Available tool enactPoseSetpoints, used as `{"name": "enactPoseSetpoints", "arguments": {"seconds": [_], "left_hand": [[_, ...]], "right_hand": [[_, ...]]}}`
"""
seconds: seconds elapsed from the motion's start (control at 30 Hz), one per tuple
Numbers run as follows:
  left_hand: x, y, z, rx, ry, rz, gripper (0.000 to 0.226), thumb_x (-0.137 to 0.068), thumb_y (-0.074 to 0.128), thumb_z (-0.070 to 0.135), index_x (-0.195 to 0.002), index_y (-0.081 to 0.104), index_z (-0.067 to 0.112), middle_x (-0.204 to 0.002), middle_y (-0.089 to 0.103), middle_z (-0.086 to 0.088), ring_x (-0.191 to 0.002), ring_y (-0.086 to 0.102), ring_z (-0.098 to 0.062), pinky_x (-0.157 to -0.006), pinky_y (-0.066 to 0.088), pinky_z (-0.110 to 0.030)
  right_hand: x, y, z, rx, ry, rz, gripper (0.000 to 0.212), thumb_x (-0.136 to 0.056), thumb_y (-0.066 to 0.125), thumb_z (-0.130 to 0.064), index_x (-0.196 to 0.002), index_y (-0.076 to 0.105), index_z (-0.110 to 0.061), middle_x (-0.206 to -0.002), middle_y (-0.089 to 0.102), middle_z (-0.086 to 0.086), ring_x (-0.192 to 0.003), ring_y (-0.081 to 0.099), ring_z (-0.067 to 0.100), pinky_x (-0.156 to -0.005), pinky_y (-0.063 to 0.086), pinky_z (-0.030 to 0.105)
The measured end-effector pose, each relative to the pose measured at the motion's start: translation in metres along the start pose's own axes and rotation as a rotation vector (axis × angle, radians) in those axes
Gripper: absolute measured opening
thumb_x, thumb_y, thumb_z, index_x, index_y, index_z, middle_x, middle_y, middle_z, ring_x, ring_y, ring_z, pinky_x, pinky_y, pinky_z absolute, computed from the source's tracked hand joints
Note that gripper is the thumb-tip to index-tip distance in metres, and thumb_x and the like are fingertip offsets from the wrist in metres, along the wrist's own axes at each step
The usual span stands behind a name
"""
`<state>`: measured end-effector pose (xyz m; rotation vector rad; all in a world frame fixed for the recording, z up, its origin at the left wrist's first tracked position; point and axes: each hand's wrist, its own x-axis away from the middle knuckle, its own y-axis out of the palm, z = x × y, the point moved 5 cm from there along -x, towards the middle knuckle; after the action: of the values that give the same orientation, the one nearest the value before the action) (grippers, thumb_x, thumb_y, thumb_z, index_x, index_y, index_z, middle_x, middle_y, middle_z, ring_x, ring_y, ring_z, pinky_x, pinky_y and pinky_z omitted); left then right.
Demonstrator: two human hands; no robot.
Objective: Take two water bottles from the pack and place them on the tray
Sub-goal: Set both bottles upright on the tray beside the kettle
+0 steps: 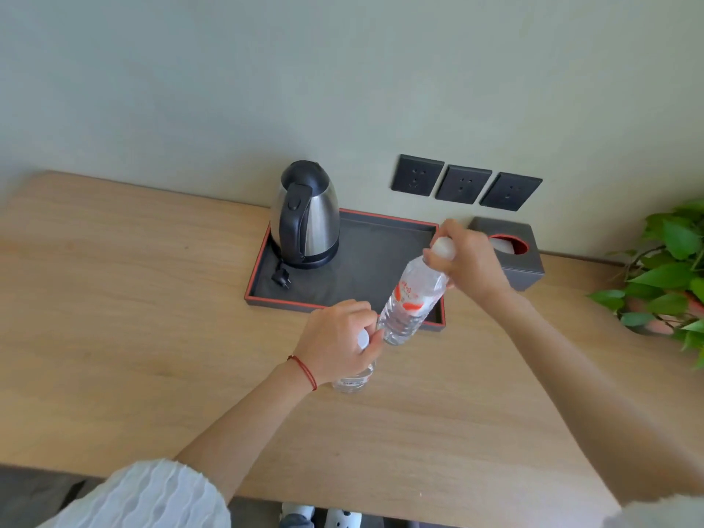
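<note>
2 bottles held by their tops, 1 in each hand, at the front of the tray.

The right hand (pixel 470 261) grips the cap end of a tilted bottle (pixel 413 295) over the front right corner of the tray (pixel 365 261). The left hand (pixel 339 342) clasps the neck of a second bottle (pixel 354 379), which is over the wooden table (pixel 133 318) just in front of the tray. A kettle (pixel 306 215) stands at the tray's back left.
</note>
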<state>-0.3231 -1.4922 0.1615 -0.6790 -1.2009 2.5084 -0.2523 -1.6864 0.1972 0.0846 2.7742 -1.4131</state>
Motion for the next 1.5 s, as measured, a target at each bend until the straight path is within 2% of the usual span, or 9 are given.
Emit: {"name": "enactPoseSetpoints", "arguments": {"seconds": [0.17, 0.37, 0.5, 0.73, 0.97, 1.13, 1.23, 1.33, 1.5], "left_hand": [[0.001, 0.001, -0.001, 0.044, -0.018, -0.004, 0.028, -0.074, 0.061, 0.02, -0.053, 0.043, 0.015, -0.055, 0.05, -0.001, -0.054, 0.046, -0.018, -0.042, 0.041, -0.032], [0.001, -0.001, -0.002, 0.058, -0.005, 0.016, 0.025, -0.073, 0.058, 0.022, -0.053, 0.047, 0.014, -0.054, 0.051, 0.001, -0.052, 0.046, -0.017, -0.039, 0.039, -0.031], [-0.001, -0.001, -0.002, 0.061, 0.013, 0.005, 0.024, -0.072, 0.06, 0.02, -0.053, 0.048, 0.014, -0.055, 0.053, 0.002, -0.053, 0.046, -0.015, -0.039, 0.038, -0.03], [-0.002, -0.001, -0.004, 0.076, 0.029, -0.02, 0.022, -0.072, 0.056, 0.022, -0.053, 0.049, 0.013, -0.056, 0.055, 0.003, -0.055, 0.05, -0.017, -0.039, 0.041, -0.031], [-0.003, -0.001, -0.003, 0.087, 0.038, -0.028, 0.023, -0.073, 0.058, 0.023, -0.055, 0.05, 0.013, -0.058, 0.056, 0.003, -0.056, 0.051, -0.016, -0.042, 0.044, -0.035], [0.001, 0.0, -0.014, 0.268, -0.043, -0.269, 0.02, -0.07, 0.07, 0.039, -0.072, 0.059, 0.022, -0.076, 0.065, 0.009, -0.072, 0.056, -0.002, -0.064, 0.051, -0.029], [0.009, -0.002, -0.025, 0.551, -0.122, -0.458, 0.027, -0.069, 0.08, 0.027, -0.091, 0.066, 0.019, -0.096, 0.072, 0.006, -0.093, 0.066, -0.008, -0.083, 0.052, -0.033], [0.011, -0.006, -0.032, 0.608, -0.167, -0.472, 0.033, -0.069, 0.082, 0.018, -0.099, 0.07, 0.015, -0.105, 0.073, 0.001, -0.102, 0.066, -0.011, -0.091, 0.051, -0.037], [0.002, -0.009, -0.041, 0.625, -0.298, -0.351, 0.035, -0.063, 0.086, 0.017, -0.096, 0.074, 0.017, -0.099, 0.076, 0.001, -0.096, 0.068, -0.01, -0.091, 0.052, -0.034]], "right_hand": [[-0.063, 0.003, 0.0, 0.107, -0.064, -0.012, 0.024, -0.082, 0.064, -0.02, -0.096, 0.054, -0.003, -0.092, 0.065, 0.023, -0.081, 0.058, 0.035, -0.066, 0.045, 0.035], [-0.119, -0.001, 0.009, 0.066, -0.028, 0.019, 0.022, -0.079, 0.062, -0.016, -0.094, 0.052, -0.002, -0.096, 0.064, 0.022, -0.082, 0.055, 0.032, -0.069, 0.045, 0.037], [-0.151, 0.003, 0.005, 0.171, -0.112, -0.013, 0.023, -0.082, 0.062, -0.011, -0.099, 0.053, 0.001, -0.102, 0.059, 0.027, -0.091, 0.055, 0.039, -0.073, 0.041, 0.038], [-0.172, 0.009, 0.016, 0.296, -0.117, -0.063, 0.021, -0.087, 0.056, -0.006, -0.107, 0.055, 0.001, -0.102, 0.044, 0.023, -0.098, 0.051, 0.043, -0.078, 0.04, 0.037], [-0.173, 0.008, 0.018, 0.329, -0.086, -0.068, 0.022, -0.088, 0.056, -0.004, -0.109, 0.055, 0.001, -0.115, 0.048, 0.029, -0.101, 0.051, 0.042, -0.079, 0.042, 0.036], [-0.17, 0.013, 0.014, 0.339, -0.084, -0.063, 0.024, -0.089, 0.053, -0.003, -0.113, 0.054, 0.001, -0.116, 0.048, 0.029, -0.102, 0.051, 0.042, -0.082, 0.045, 0.041], [-0.166, 0.012, 0.017, 0.313, -0.058, -0.038, 0.027, -0.09, 0.052, -0.004, -0.117, 0.054, -0.002, -0.118, 0.048, 0.027, -0.106, 0.049, 0.041, -0.086, 0.047, 0.045], [-0.164, 0.009, 0.023, 0.314, -0.023, -0.007, 0.03, -0.09, 0.052, -0.006, -0.121, 0.053, -0.006, -0.121, 0.05, 0.025, -0.114, 0.043, 0.04, -0.089, 0.048, 0.048], [-0.15, 0.01, 0.023, 0.255, -0.062, 0.045, 0.048, -0.086, 0.059, -0.009, -0.131, 0.043, -0.012, -0.129, 0.048, 0.017, -0.119, 0.042, 0.035, -0.087, 0.05, 0.05]]}}
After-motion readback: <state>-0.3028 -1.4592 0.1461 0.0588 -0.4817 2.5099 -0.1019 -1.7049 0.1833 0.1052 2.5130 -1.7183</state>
